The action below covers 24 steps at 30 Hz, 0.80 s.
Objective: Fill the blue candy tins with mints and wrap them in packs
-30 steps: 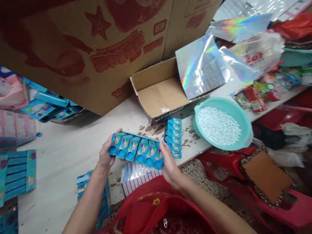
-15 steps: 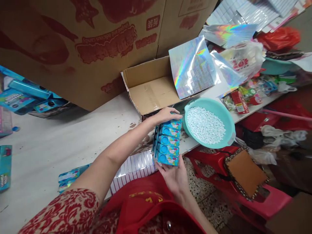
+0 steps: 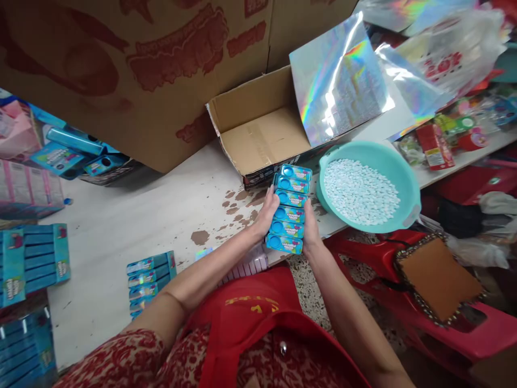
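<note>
A row of several small blue candy boxes (image 3: 288, 214), each with a round window and "Caramelo Macizo" lettering, is held between both my hands above the table's front edge. My left hand (image 3: 266, 213) presses on the row's left side, its fingers closed against the boxes. Along the right side my right hand (image 3: 311, 225) grips the same row. Partly under the left forearm lies a pale striped strip sheet (image 3: 246, 265). More blue candy boxes (image 3: 147, 280) lie on the table left of that forearm.
To the right stands a turquoise basin (image 3: 412, 188) of small white candies (image 3: 359, 191). Behind is an open cardboard box (image 3: 258, 140) with a shiny holographic sheet (image 3: 337, 86) across it. A large carton (image 3: 161, 108) blocks the back left. Red stools (image 3: 371, 269) stand at the right.
My left hand has gone from the row's far end to its left side, and the right hand from the near end to the right side. The view has shifted, showing more boxes at left.
</note>
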Motion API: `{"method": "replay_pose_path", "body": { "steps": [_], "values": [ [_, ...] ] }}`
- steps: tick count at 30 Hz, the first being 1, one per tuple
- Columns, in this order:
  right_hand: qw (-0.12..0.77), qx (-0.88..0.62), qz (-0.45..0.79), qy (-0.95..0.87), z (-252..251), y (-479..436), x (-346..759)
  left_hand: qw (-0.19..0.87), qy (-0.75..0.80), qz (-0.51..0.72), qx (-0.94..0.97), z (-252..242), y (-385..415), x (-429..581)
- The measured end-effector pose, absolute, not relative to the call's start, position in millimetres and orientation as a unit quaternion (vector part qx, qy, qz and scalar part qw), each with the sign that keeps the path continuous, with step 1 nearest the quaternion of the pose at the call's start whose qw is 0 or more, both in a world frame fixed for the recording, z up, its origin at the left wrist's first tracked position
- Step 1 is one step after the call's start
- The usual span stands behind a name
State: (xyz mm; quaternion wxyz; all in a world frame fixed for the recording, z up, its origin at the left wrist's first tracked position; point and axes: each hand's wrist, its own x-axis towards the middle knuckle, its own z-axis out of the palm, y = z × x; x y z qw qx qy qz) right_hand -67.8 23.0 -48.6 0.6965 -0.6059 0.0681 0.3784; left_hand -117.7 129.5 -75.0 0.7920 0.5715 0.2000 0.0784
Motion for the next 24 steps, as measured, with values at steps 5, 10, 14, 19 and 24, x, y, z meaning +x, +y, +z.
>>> {"method": "replay_pose_path", "body": {
  "steps": [5,10,14,19,24],
  "values": [
    [0.709,-0.602,0.363,0.060,-52.3,20.5,-66.0,0.757,0.165,0.033,0.631,-79.0,156.9,-125.5],
    [0.682,-0.660,0.260,0.178,-89.5,-48.8,-111.5,0.484,0.258,-0.158,0.822,-91.4,235.9,-208.2],
    [0.553,-0.721,0.381,0.169,-125.3,-74.9,-169.3,0.392,0.347,-0.244,0.816,-106.2,263.7,-285.9],
    [0.544,-0.723,0.423,0.041,-149.8,-26.8,-190.3,0.409,0.357,-0.257,0.800,-111.0,247.3,-320.4],
    [0.542,-0.722,0.429,-0.034,-150.6,-12.7,-181.2,0.457,0.334,-0.242,0.788,-107.8,237.5,-327.3]
  ]
}}
